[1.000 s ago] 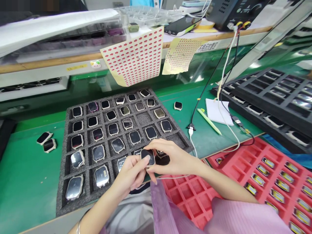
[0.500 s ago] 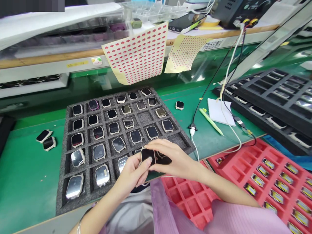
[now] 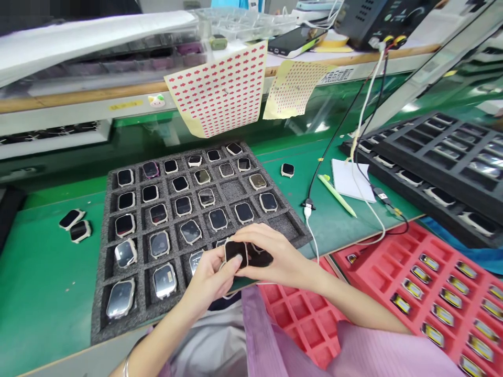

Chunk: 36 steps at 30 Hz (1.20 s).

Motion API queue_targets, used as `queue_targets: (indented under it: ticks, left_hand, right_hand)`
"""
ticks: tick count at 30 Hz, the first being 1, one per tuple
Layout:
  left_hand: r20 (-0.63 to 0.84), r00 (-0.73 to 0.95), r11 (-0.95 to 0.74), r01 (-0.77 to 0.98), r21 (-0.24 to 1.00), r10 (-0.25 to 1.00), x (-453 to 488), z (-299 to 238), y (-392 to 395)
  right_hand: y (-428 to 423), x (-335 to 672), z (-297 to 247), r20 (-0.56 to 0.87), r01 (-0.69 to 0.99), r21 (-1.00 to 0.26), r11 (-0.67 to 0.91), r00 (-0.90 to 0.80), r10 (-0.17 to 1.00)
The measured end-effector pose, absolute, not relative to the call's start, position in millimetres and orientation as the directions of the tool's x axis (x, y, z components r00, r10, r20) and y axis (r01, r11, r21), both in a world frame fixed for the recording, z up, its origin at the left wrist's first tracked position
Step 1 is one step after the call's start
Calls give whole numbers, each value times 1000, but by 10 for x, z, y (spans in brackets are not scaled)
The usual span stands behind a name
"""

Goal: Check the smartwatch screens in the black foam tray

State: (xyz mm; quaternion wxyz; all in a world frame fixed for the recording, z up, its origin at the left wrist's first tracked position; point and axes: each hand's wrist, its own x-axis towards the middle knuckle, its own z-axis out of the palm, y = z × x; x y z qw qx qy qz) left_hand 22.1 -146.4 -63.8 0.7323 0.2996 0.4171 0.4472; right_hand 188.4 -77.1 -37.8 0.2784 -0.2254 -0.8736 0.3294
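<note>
a dark-screened watch (image 3: 236, 253) sits between both hands, over the near edge of a grey foam tray (image 3: 104, 262). at eight o'clock, the left hand (image 3: 213, 276) pinches it, thumb on the screen. at three o'clock, the right hand (image 3: 281, 257) is half curled, fingertips and thumb bracketing its upper and lower edges. farther out, a loose watch (image 3: 287, 170) lies at one o'clock, a green pen (image 3: 337, 196) at two, red trays (image 3: 356, 272) at four.
</note>
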Motion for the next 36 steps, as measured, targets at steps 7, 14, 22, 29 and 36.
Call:
queue_targets:
  ticks: [7, 14, 22, 29, 36]
  left_hand:
    - [-292, 243, 361, -320, 876, 925, 232, -613, -1458]
    - [-270, 158, 301, -219, 928, 950, 256, -632, -1477]
    - [-332, 156, 362, -236, 902, 930, 226, -597, -1492]
    - [-347, 130, 371, -354, 859, 929, 212, -625, -1503]
    - [-315, 224, 386, -532, 754, 922, 161, -598, -1475]
  right_hand:
    - [-825, 1911, -372, 414, 220, -647, 731, -704, 578]
    - [-836, 1974, -314, 401, 247, -627, 739, -710, 578]
    - [-761, 1965, -458, 371, 78, -790, 608, -728, 576]
    - [-811, 1879, -489, 353, 63, -844, 532, -681, 641]
    - [-806, 1759, -479, 186, -141, -982, 122, -696, 694]
